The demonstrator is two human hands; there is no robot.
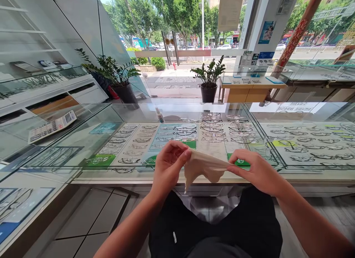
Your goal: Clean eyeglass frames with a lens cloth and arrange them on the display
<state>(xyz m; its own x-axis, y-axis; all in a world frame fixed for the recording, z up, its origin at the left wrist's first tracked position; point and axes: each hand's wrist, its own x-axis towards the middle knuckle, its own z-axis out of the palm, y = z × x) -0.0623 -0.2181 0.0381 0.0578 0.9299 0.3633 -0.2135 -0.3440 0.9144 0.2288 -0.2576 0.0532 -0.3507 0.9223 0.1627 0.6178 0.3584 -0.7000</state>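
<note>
A small beige cloth (205,168) hangs stretched between both hands, in front of a glass display counter (138,165). My left hand (168,169) pinches its left corner with fingers curled. My right hand (253,169) pinches its right corner. Both hands hover just before the counter's front edge, above my lap in dark clothing. Rows of eyeglass frames (210,130) lie under the glass behind the cloth.
A small spray bottle (159,115) stands on the counter top. A calculator (52,126) lies on the left counter. A pair of glasses (273,145) rests on the glass to the right. Two potted plants (209,78) stand by the window beyond.
</note>
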